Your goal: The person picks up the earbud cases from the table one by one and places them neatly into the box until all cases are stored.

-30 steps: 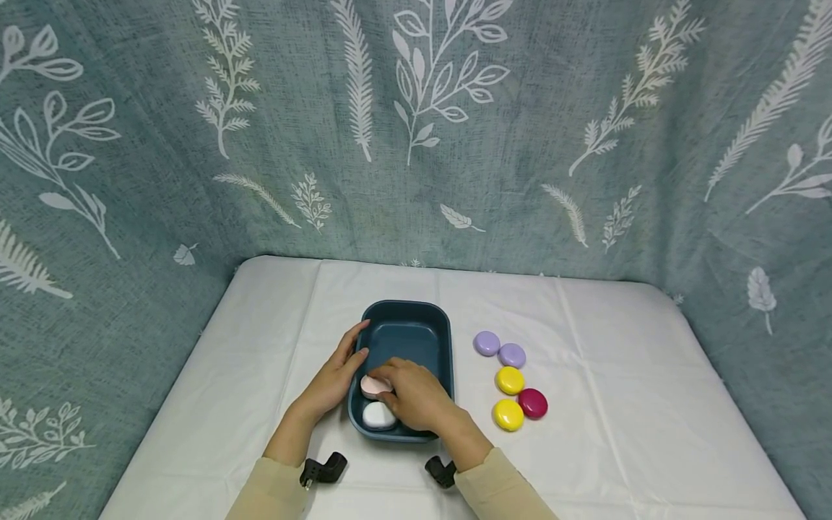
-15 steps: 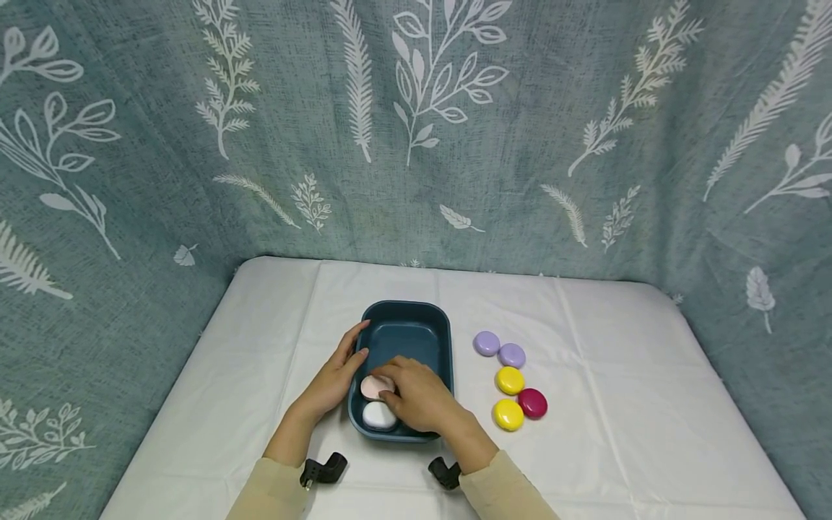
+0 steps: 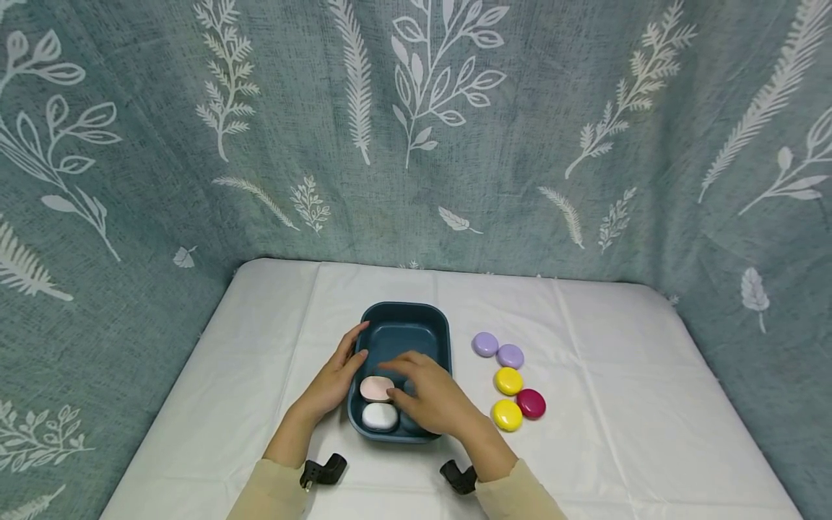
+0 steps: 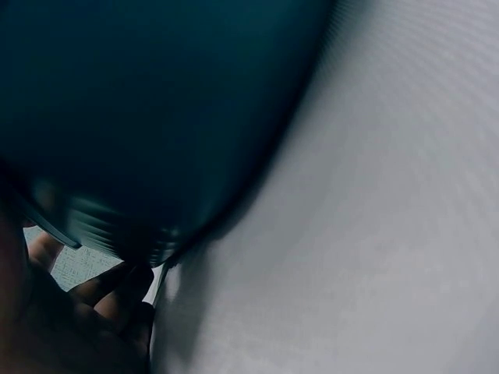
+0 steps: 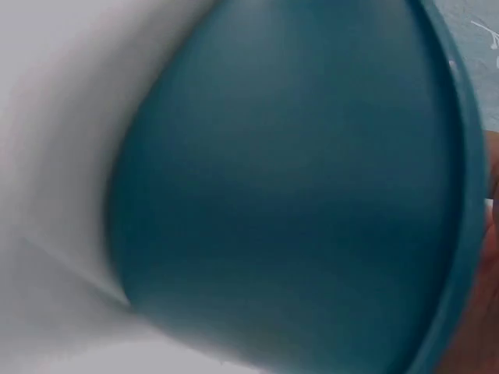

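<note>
The blue tray [image 3: 406, 315] sits a bit below the middle of the frame, on a white-covered counter [image 3: 617, 361]. The left hand [image 3: 336, 375] lies along its left side, thumb and index finger spread apart at the rim. My read is that it's there as a brace, so the tray doesn't slide around while the other hand works inside. The left wrist view shows more fingers against the outer wall, which fits that idea, though it's pretty dark.

The right hand [image 3: 430, 396] is over the tray with fingers loosely bent and apart. Its thumb is right by the edge of the pink oval piece [image 3: 375, 388], but I don't see a pinch, and can't tell if it's touching. The right wrist view mostly just gets tray wall.

The pink piece lies just above the white oval piece [image 3: 380, 417], both in the tray's lower left corner. Guessing that corner helps keep them lined up. Right of the tray, two lavender discs [image 3: 484, 344], two yellow discs [image 3: 508, 380] and a dark red disc [image 3: 531, 404] are bunched together, probably for an easy right-hand reach.
</note>
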Action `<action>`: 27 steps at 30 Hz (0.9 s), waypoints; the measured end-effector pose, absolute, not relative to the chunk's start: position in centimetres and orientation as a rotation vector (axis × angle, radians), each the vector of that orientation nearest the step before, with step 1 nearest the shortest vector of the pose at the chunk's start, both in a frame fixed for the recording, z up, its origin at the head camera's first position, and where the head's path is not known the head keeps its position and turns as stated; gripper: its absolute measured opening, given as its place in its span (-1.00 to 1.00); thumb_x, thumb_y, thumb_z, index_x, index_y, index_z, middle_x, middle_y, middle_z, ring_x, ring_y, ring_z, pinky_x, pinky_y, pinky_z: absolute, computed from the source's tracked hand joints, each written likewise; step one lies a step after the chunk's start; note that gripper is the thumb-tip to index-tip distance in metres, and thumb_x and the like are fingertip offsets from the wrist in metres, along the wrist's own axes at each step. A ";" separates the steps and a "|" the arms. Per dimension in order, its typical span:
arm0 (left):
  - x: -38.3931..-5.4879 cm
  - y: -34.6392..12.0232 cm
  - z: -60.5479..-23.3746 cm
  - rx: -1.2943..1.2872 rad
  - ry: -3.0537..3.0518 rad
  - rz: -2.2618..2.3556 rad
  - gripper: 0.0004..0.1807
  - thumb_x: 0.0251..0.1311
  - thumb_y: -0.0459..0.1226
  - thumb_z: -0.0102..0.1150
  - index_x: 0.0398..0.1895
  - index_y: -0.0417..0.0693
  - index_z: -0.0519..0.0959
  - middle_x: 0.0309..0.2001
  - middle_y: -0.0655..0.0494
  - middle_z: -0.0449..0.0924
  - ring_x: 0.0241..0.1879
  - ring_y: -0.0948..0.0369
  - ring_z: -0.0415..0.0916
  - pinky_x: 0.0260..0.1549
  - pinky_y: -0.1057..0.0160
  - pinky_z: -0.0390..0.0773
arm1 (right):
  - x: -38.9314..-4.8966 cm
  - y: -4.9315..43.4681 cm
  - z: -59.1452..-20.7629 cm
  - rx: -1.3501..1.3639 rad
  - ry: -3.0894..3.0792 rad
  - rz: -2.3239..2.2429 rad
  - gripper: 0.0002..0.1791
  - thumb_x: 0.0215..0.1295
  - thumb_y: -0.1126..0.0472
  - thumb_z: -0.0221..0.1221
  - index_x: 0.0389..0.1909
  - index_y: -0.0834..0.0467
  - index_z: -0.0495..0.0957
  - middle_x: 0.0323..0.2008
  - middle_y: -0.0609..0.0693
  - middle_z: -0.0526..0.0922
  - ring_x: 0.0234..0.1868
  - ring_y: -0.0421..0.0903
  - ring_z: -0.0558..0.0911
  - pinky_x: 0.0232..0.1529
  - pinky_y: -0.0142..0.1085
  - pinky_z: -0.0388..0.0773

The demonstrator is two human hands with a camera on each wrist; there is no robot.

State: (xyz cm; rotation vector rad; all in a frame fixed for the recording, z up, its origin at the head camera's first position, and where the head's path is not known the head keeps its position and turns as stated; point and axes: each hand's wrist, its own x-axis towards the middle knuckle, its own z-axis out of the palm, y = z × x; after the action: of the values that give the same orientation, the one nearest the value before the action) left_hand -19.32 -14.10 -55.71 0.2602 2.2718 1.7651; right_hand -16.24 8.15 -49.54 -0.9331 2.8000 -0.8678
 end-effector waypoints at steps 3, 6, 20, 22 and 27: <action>-18.8 -14.0 -54.4 0.262 2.254 1.756 -0.42 0.48 0.08 -0.27 0.50 0.55 -0.09 0.55 0.29 -0.24 0.55 0.10 -0.27 0.46 -0.19 -0.14 | -15.9 8.8 -49.3 -0.903 2.819 -0.917 -0.58 0.37 0.01 0.16 0.24 -0.14 0.48 0.12 -0.25 0.49 0.13 -0.27 0.47 0.13 -0.24 0.53; -18.4 -13.9 -53.4 0.255 2.253 1.748 -0.41 0.49 0.06 -0.26 0.52 0.48 -0.09 0.56 0.25 -0.23 0.55 0.09 -0.27 0.46 -0.18 -0.14 | -15.7 9.5 -49.1 -0.880 2.847 -0.977 -0.59 0.34 0.03 0.19 0.21 -0.15 0.50 0.11 -0.25 0.49 0.11 -0.27 0.49 0.10 -0.27 0.54; -19.6 -14.1 -56.3 0.239 2.354 1.752 -0.46 0.47 0.07 -0.21 0.44 0.69 -0.02 0.53 0.37 -0.15 0.54 0.13 -0.18 0.46 -0.15 -0.09 | -15.8 14.3 -49.0 -0.627 2.979 -1.190 -0.55 0.27 0.11 0.27 0.19 -0.15 0.50 0.07 -0.21 0.51 0.09 -0.21 0.51 0.07 -0.13 0.57; -19.6 -14.0 -56.3 0.246 2.367 1.755 -0.46 0.48 0.04 -0.20 0.45 0.65 -0.01 0.54 0.33 -0.13 0.54 0.10 -0.15 0.46 -0.15 -0.07 | -15.9 15.0 -49.0 -0.600 3.021 -1.175 -0.54 0.27 0.11 0.27 0.20 -0.09 0.51 0.07 -0.15 0.52 0.09 -0.19 0.50 0.05 -0.14 0.56; -19.7 -14.0 -56.3 0.246 2.363 1.762 -0.46 0.48 0.03 -0.19 0.45 0.63 0.01 0.54 0.32 -0.11 0.53 0.09 -0.13 0.46 -0.14 -0.05 | -16.0 17.0 -49.3 -0.495 3.115 -1.082 -0.54 0.26 0.12 0.26 0.19 0.03 0.52 0.10 -0.09 0.51 0.11 -0.11 0.48 0.03 -0.10 0.51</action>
State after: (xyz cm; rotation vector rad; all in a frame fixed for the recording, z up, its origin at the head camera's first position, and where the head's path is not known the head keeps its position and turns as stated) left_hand -19.68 -14.02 -56.28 0.2463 2.3635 1.7619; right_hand -16.03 17.01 -49.27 -0.4947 3.1151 -1.0821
